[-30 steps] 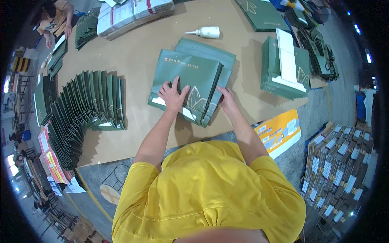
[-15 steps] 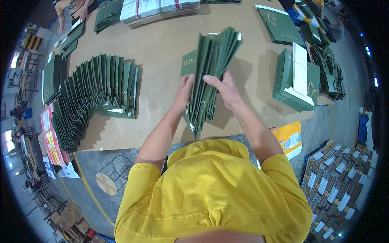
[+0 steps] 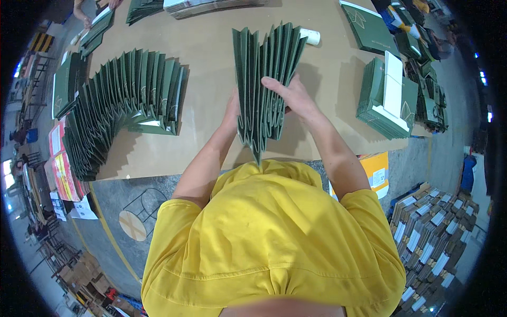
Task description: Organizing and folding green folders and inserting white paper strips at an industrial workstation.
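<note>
A bundle of green folded paper bags stands on edge between my hands, its pleated edges fanned apart at the top and narrowing toward my body. My right hand is closed on its right side, thumb across the front and fingers behind. At the left side, my left hand holds the bundle's edge, most of its fingers hidden by the bags. Just beyond the bundle's upper right lies a small white cylinder.
A curved row of green bags stands on the brown-covered table at left. At right are a stack of bags with a white strip and a flat green bag. Another person's hand shows at the far left. Bundled cardboard sits lower right.
The bundle has gone from leaning right to more upright, its pleats spread wider. My left hand has slipped further behind its left edge. The white cylinder has come into fuller view.
</note>
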The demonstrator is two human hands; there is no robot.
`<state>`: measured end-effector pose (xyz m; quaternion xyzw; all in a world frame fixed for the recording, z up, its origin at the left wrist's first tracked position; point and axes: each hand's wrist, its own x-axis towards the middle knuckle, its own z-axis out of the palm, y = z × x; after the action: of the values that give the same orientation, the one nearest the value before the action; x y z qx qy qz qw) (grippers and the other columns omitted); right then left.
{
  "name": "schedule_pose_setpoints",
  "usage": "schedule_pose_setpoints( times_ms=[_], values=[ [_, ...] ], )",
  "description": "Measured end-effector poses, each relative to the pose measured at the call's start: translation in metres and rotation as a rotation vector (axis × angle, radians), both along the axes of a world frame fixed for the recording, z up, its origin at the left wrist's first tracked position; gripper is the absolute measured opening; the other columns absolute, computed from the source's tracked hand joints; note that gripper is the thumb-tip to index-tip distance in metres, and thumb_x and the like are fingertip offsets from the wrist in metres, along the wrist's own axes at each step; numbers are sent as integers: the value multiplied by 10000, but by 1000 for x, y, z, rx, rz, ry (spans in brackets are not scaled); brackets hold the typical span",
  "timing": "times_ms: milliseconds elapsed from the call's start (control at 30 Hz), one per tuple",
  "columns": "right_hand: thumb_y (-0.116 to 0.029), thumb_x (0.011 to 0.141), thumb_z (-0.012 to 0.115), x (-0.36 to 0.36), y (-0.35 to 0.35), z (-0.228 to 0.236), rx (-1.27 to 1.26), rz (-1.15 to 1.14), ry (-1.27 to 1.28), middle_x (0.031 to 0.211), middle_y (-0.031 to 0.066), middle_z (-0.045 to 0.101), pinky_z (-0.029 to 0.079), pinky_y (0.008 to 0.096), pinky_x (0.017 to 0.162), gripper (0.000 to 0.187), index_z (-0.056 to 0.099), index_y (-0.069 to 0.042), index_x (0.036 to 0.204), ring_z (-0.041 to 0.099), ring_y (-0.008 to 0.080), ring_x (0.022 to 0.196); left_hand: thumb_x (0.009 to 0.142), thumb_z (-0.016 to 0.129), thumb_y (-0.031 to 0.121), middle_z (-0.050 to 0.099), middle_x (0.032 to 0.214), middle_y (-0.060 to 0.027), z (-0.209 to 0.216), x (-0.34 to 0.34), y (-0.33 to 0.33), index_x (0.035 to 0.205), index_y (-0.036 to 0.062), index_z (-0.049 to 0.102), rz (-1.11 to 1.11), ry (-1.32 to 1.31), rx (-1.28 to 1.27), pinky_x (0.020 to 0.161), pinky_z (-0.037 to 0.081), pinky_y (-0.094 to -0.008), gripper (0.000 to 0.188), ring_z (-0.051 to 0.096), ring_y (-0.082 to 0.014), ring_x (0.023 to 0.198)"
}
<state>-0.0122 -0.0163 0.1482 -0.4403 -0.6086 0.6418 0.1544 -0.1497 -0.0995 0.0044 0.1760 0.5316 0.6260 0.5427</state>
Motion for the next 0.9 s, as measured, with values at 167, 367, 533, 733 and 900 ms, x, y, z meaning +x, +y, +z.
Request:
schedule_pose_setpoints(
  times_ms=[167,367,533,733,900],
  values=[
    [-424,749,688,13,6,-7,-14,7,-93,1071,137,567,544,312,605,724,375,-9,1253,628,171,854,944,369,414,583,925,-51,7,-16,-17,1112,31,542,-66,69,-92,746,462,-282,453,537,-112,831],
    [-254,791,692,27,16,-33,94,11,15,1108,111,568,461,324,867,613,403,7,1265,566,173,977,944,401,332,551,1109,-100,-9,-30,-32,1217,29,513,-98,165,14,894,407,-304,423,507,-145,1011],
    [-249,787,703,6,2,-4,44,139,78,1119,105,568,413,323,930,599,418,22,1238,537,175,1030,893,493,181,535,998,-117,12,-10,-29,1172,30,527,253,619,-21,862,401,-329,319,499,-230,936],
    [-366,670,760,-22,-19,1,372,46,-223,1070,205,583,437,365,890,782,373,57,1201,582,316,1003,886,514,108,584,791,-157,45,6,-15,1042,44,543,241,940,100,600,463,-336,172,591,-261,674],
    [-275,701,670,-23,-17,13,268,56,-348,1038,245,586,443,382,867,667,364,73,1181,592,351,981,900,516,130,566,624,-131,54,2,-9,1078,59,518,-9,681,-14,501,449,-318,192,580,-221,515]
  ],
)
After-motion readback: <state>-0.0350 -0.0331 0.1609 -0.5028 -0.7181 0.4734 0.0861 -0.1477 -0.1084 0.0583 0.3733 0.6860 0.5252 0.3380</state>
